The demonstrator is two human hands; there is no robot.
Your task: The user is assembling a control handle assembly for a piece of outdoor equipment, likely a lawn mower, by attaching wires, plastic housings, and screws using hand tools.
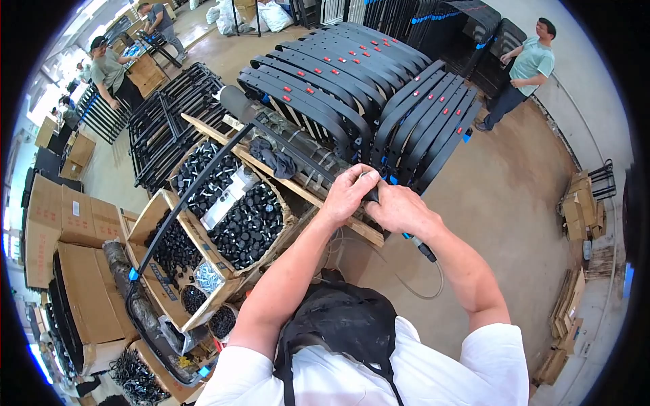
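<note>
My left hand is closed at the end of a bent black metal tube frame, its thumb and fingertips meeting my right hand. A small dark rounded part shows between the two hands. My right hand is wrapped round what looks like an air tool; most of it is hidden under the palm. From below the wrist sticks its black rear end, with a thin clear hose curving down. The frame stretches left across a wooden plank and the parts bins.
Bins of black round-headed bolts and a wooden divided box stand left. Rows of curved black frames with red pieces fill the far side. One person stands far right; others work far left. Cardboard boxes line the right wall.
</note>
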